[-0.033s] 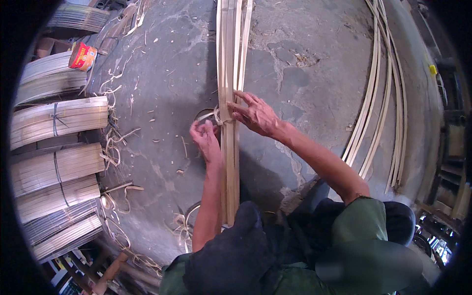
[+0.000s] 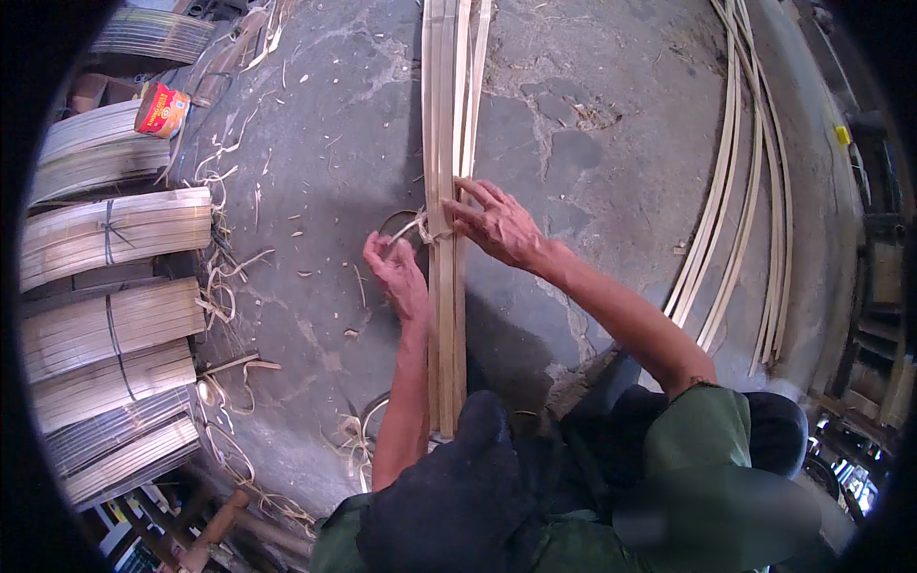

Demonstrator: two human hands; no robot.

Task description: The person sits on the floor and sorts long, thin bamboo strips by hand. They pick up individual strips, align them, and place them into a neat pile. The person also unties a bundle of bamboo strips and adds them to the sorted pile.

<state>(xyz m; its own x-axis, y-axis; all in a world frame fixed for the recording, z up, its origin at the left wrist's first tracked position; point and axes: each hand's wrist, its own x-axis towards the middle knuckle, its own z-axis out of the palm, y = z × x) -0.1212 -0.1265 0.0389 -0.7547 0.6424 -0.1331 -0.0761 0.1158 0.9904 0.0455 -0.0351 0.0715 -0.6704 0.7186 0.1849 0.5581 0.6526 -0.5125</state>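
Head view, red tub (image 2: 162, 111), contents unseen, right hand (image 2: 501, 229) on pale strips (image 2: 439, 115)

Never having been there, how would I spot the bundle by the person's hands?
Find the grey floor, then the person's dark knee, lower middle. The bundle of pale strips runs up from there, between left hand and right hand. Unlike the loose strips farther right, it has a thin tie.

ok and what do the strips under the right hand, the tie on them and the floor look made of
Strips: probably bamboo or wood, unvarnished; pale tan, dull, straight-edged. Tie: perhaps split plant fibre, untreated; pale, thin, bent. Floor: likely bare concrete; dull grey, cracked.
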